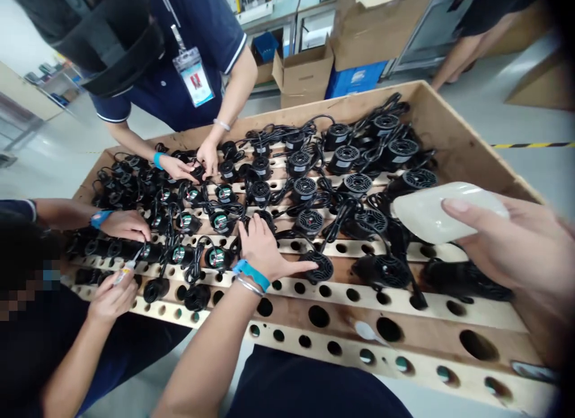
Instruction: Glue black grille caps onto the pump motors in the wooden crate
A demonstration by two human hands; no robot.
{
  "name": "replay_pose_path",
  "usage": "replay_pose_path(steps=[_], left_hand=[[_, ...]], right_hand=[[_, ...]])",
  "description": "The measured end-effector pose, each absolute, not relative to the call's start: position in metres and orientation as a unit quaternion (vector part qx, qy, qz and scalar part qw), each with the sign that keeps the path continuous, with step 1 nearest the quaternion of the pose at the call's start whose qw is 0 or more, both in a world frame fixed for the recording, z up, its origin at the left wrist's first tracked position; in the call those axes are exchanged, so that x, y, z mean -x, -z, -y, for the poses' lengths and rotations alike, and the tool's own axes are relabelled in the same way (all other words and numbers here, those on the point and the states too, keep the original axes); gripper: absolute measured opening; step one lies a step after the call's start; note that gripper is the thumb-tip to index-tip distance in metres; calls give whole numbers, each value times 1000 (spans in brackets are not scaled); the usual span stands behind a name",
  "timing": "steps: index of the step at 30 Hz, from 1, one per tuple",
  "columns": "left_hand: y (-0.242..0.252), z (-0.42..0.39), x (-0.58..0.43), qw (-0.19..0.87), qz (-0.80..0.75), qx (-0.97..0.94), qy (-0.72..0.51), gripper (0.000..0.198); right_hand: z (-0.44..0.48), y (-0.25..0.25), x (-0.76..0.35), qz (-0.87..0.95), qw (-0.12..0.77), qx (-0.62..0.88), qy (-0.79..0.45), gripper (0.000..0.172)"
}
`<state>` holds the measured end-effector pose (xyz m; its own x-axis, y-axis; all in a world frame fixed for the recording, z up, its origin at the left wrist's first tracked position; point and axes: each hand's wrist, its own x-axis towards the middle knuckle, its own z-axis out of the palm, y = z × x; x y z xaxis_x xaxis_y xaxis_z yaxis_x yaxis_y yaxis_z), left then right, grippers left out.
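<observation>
My left hand lies over the rack with its fingers stretched and its thumb pointing right. The fingertips rest at a black cylindrical housing, mostly hidden behind them. The thumb tip reaches a black motor-like unit with a slotted round cover. My right hand grips a translucent white shallow dish at the right, thumb on its near side. What the dish holds, if anything, cannot be made out. Several units left of my left hand have exposed green circuit boards; those to the right have slotted covers.
A wooden crate holds rows of corded black units on boards with round holes. A white spoon-like piece lies near the front. One co-worker's hands handle a unit; another's hand holds a small tube.
</observation>
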<state>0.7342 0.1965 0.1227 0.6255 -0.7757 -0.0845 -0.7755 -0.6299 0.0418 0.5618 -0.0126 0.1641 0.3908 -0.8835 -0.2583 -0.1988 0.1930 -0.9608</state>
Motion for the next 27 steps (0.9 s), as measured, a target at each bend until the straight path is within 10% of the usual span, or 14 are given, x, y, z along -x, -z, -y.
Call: replay_pose_path(steps=[17,27], left_hand=[[-105,-206,-710,41,444,-894,41,142],[-102,-197,-707,13,431,-901,45,133]], right_hand=[[-35,-138,-728,-400,701,590,31,59],[-36,-117,-765,-226,441,868,13,49]])
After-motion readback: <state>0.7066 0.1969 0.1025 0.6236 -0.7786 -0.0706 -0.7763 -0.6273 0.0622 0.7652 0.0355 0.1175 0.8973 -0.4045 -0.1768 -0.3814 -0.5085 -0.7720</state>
